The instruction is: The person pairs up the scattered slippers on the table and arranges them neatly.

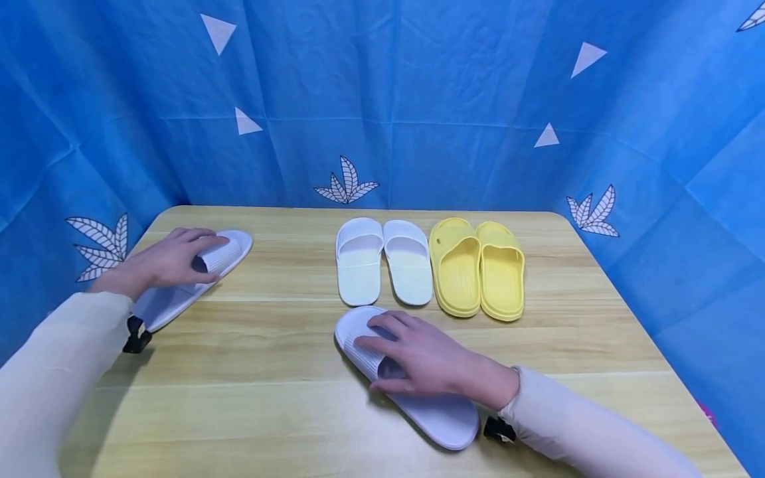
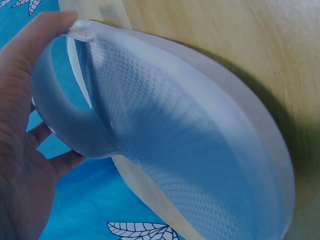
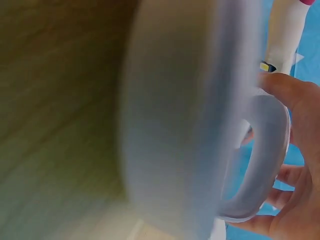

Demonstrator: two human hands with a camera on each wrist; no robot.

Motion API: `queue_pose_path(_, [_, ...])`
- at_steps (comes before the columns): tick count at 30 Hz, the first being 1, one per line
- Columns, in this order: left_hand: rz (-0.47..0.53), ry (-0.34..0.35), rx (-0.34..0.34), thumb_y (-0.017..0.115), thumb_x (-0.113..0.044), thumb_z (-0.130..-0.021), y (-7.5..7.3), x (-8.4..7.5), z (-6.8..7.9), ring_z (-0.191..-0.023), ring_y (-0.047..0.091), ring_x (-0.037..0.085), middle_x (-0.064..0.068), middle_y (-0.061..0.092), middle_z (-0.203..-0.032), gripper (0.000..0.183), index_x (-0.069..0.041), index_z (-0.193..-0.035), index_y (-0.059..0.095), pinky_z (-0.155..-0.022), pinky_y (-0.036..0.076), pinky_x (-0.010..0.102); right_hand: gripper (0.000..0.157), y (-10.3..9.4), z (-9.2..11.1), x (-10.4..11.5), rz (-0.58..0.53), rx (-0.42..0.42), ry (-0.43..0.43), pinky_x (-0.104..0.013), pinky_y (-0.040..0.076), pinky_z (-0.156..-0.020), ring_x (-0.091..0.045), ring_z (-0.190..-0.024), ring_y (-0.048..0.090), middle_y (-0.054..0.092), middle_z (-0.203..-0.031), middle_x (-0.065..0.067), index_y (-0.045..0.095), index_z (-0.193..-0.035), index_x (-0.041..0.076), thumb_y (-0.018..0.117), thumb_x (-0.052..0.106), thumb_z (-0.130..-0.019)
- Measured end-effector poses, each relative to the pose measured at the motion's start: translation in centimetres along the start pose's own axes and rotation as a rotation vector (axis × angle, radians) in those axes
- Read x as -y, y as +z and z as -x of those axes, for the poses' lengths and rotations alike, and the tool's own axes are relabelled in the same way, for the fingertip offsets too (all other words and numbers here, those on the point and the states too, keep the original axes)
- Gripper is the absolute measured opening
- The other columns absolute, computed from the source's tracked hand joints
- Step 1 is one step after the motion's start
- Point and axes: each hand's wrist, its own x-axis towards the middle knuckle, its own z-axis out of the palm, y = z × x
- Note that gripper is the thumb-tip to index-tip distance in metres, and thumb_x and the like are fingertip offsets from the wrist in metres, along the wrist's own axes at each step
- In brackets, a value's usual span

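Note:
At the table's left side my left hand (image 1: 161, 260) grips a pale lilac slide slipper (image 1: 235, 247) across its ribbed strap. In the left wrist view the thumb lies on one edge of the strap (image 2: 75, 127) and the fingers reach round the other side. My right hand (image 1: 431, 356) spans the strap of a matching slipper (image 1: 445, 419) near the middle front, thumb on one side and fingers on the other. That slipper's toe points up and left, just below a pair of white slippers (image 1: 360, 275). The right wrist view shows the slipper's sole edge (image 3: 165, 125) close to the camera, blurred.
Right beside the white pair stand two yellow clogs (image 1: 457, 285), toes toward the back. Everything lies on a wood-grain table (image 1: 269, 372). A blue patterned curtain (image 1: 418, 79) surrounds the back and sides.

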Motion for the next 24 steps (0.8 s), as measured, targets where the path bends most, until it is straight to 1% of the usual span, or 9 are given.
queue_pose_path(9, [-0.01,0.006,0.001,0.071,-0.06,-0.081,-0.3,-0.4,0.4,-0.125,0.031,0.049,0.024,0.036,-0.145,0.085,-0.012,-0.146,0.044,-0.093,0.035,0.072,0.064,0.0,-1.0,0.3,0.018,-0.008,-0.021,-0.042,0.039,-0.106,-0.027,-0.13,0.042,0.046,-0.141,-0.008,0.048,-0.143,0.025,0.058,0.06,-0.09])
queue_pose_path(14, [-0.007,0.008,-0.011,0.071,-0.054,-0.083,-0.2,-0.9,0.5,-0.126,0.032,0.049,0.024,0.038,-0.144,0.079,-0.011,-0.145,0.046,-0.096,0.033,0.071,0.065,0.1,-1.8,0.3,0.024,-0.016,-0.025,-0.041,0.037,-0.107,-0.027,-0.131,0.042,0.046,-0.141,-0.008,0.047,-0.143,0.025,0.057,0.061,-0.09])
queue_pose_path(18, [-0.001,0.007,-0.023,0.07,-0.053,-0.085,-0.1,-1.1,0.7,-0.126,0.032,0.05,0.025,0.038,-0.144,0.077,-0.01,-0.144,0.046,-0.096,0.033,0.071,0.065,0.2,-2.4,0.3,0.028,-0.027,-0.035,-0.041,0.038,-0.107,-0.026,-0.13,0.043,0.046,-0.14,-0.008,0.048,-0.143,0.024,0.057,0.061,-0.09])
queue_pose_path(24, [-0.005,0.038,-0.056,0.07,-0.048,-0.086,-0.1,-1.6,0.9,-0.125,0.034,0.049,0.024,0.04,-0.143,0.072,-0.01,-0.143,0.048,-0.097,0.033,0.069,0.065,0.3,-3.2,0.2,0.048,-0.034,-0.057,-0.04,0.038,-0.106,-0.026,-0.128,0.043,0.046,-0.139,-0.009,0.048,-0.143,0.023,0.056,0.061,-0.091])
